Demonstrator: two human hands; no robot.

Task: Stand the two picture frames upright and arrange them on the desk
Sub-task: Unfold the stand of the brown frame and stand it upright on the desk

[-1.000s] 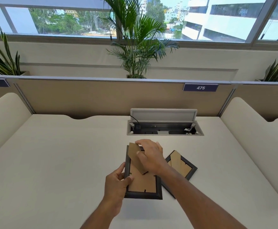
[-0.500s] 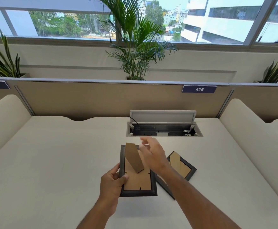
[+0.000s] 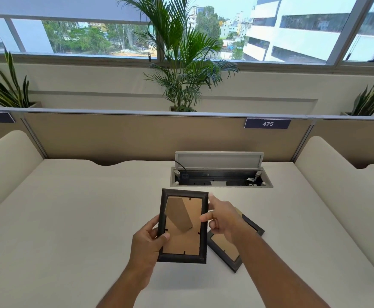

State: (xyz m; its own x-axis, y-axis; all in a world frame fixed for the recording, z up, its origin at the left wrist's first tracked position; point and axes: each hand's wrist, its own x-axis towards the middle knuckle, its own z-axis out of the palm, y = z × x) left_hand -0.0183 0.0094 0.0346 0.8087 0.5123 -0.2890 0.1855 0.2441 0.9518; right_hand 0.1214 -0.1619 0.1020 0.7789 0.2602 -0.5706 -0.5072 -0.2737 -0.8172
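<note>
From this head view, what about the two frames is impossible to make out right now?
- Held frame: its front faces away; only the back and stand show.
- Second frame: middle hidden behind the right hand and forearm.
- Left hand: fingers behind the held frame are hidden.

Second frame [image 3: 230,252] on the desk — half hidden by the right hand [image 3: 222,218].

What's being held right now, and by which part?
The left hand grips the lifted picture frame by its lower left edge, back facing the camera. The right hand is open beside its right edge; contact unclear. The second frame lies flat on the desk.
</note>
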